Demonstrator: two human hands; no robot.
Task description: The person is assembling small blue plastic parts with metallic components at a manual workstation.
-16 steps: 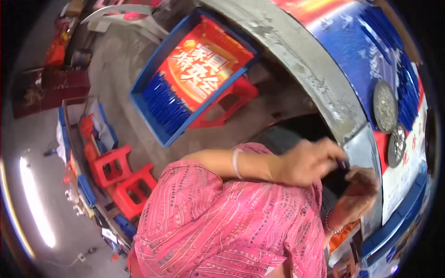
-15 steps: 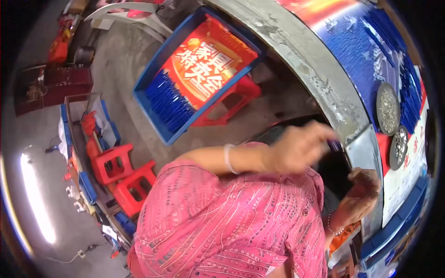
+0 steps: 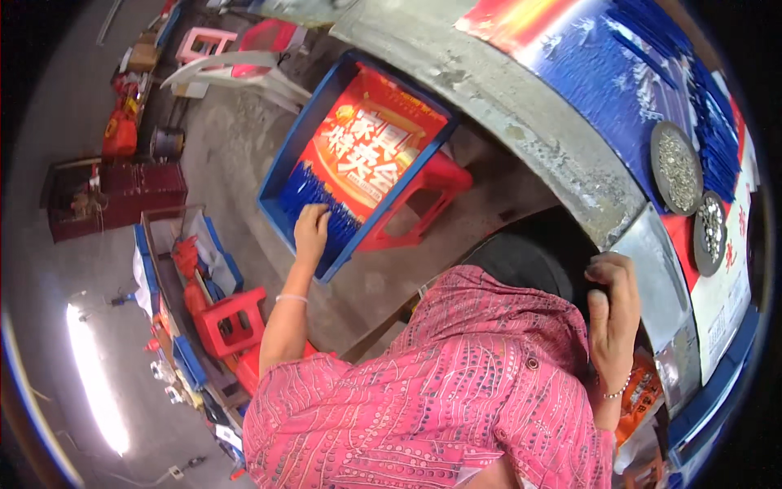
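Observation:
My left hand (image 3: 311,231) is inside a blue tray (image 3: 269,196), its curled fingers on a layer of thin dark-blue strips (image 3: 297,191). Its fingertips are partly hidden, so what they pinch is unclear. A printed red and orange sheet (image 3: 383,122) lies in the same tray beyond the strips. My right hand (image 3: 612,306) is raised beside the metal-edged corner of the bench (image 3: 652,261). Its fingers are bent with the thumb apart, and nothing shows between them.
A red stool (image 3: 436,183) supports the tray. On the bench lie two round dishes of small metal pieces, a larger one (image 3: 676,167) and a smaller one (image 3: 709,232), near more blue strips (image 3: 717,147). Another red stool (image 3: 232,322) stands at left.
My left hand has swung from in front of my chest, near the bench edge, out to the strips in the tray. My right hand stays by the bench corner, its fingers now turned upward.

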